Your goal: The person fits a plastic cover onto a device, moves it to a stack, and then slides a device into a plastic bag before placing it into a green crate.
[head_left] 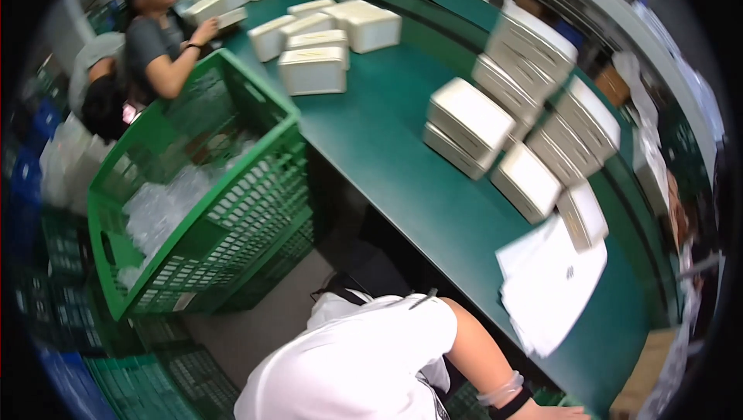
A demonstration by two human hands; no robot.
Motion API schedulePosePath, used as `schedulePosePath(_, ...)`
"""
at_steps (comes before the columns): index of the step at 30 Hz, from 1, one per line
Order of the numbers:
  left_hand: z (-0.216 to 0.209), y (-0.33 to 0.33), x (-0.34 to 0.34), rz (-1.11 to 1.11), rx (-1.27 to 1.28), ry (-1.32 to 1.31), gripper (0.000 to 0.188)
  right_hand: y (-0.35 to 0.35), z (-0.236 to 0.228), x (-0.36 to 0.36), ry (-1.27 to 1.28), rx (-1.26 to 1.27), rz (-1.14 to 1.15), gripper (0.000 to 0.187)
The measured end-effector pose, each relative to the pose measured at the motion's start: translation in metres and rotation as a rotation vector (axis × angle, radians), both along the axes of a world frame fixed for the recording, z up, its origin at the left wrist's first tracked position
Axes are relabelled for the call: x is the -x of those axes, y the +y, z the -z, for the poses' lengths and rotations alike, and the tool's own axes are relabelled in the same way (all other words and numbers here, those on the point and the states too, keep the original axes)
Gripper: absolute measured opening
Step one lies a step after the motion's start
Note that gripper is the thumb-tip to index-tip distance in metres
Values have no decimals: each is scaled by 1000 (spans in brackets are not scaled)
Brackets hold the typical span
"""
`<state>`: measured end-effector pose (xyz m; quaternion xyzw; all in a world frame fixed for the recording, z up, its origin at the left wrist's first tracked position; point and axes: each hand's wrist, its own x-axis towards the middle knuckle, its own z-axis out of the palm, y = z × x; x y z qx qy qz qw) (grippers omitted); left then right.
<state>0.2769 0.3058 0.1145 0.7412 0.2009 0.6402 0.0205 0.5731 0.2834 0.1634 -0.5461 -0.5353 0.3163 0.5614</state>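
Note:
Neither my left hand nor my right hand shows in the head view. At the lower middle a person in a white shirt (348, 366) leans close by, with the head hidden. That person's bare arm (480, 350) reaches down to the right, a dark band on the wrist. Their hand (549, 412) is cut off by the lower edge of the picture, close to the table edge, so its hold cannot be made out. A fanned stack of white sheets (549, 288) lies on the green table (379, 149). Cream-white boxes (468, 114) stand stacked beyond the sheets.
Left of the table, a large green slatted crate (193, 242) holds clear plastic bags (170, 203). More cream-white boxes (313, 72) stand at the far end. Behind the crate, a person in a dark shirt (159, 56) handles boxes. Dark and green crates (147, 381) fill the lower left.

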Motion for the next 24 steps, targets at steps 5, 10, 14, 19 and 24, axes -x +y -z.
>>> schedulePosePath(5,92,18,-58,191,427,194,53,43,30,-130,-263,-286,179,56)
schedulePosePath(10,92,63,-55,-45,337,810,56,-1,10,-140,297,-103,559,47)
schedulePosePath(14,106,53,-61,-109,210,763,43,4,41,-127,102,-226,618,45)
schedulePosePath(19,110,47,-61,-67,214,800,49,0,63,-83,-379,306,206,40)
schedulePosePath(24,107,44,-55,-38,231,824,49,15,165,-71,-924,536,-183,52)
